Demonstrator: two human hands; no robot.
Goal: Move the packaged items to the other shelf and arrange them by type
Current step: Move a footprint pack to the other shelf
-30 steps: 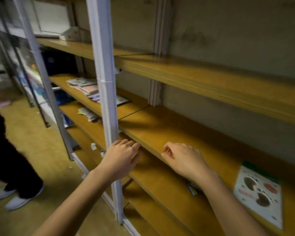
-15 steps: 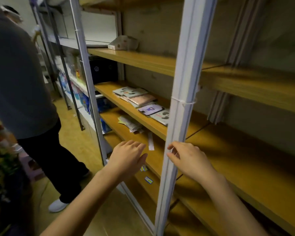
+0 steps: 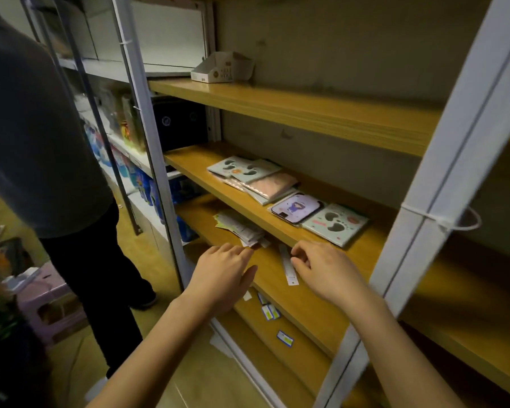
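Note:
Flat packaged items lie on a wooden shelf (image 3: 206, 178): a pile of pale green and pink packs (image 3: 252, 176), a purple pack (image 3: 295, 208) and a pale green pack with dark ovals (image 3: 334, 224). One shelf lower lies a loose heap of thin white packets (image 3: 239, 228). My left hand (image 3: 223, 275) hovers in front of that lower shelf, fingers loosely apart, holding nothing. My right hand (image 3: 326, 270) is just right of it, below the green pack, fingers curled and empty. A white strip label (image 3: 287, 267) lies between my hands.
A white metal upright (image 3: 442, 201) stands at the right and another upright (image 3: 147, 136) at the left. A person in dark clothes (image 3: 50, 160) stands at the left. An open cardboard box (image 3: 221, 67) sits on the top shelf. Small stickers (image 3: 271, 312) lie on the lowest board.
The view has swung left from the right-hand bay, where one green pack lay, to the bay with the packs. Both hands stay empty and now hover before the lower shelf.

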